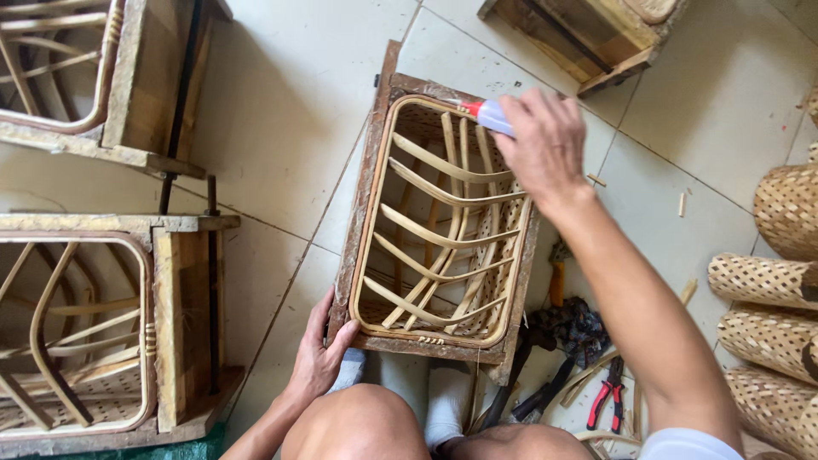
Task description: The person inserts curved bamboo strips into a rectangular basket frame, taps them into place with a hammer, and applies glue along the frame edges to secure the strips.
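A wooden mould frame [368, 183] stands on the tiled floor between my legs, with a rattan basket skeleton [443, 230] of curved cane strips set inside it. My left hand [322, 353] grips the frame's near left corner. My right hand [545, 145] reaches over the far right rim and holds a small glue tube [487, 115] with a red tip, which points at the cane rim at the far edge. My knees and white socks show at the bottom.
Two similar wooden frames with cane skeletons [94, 332] [77, 77] stand at the left. Woven rattan rolls [775, 332] lie at the right. Red-handled pliers [607, 396] and other tools lie on the floor by my right leg. Another wooden frame [588, 38] sits at the top.
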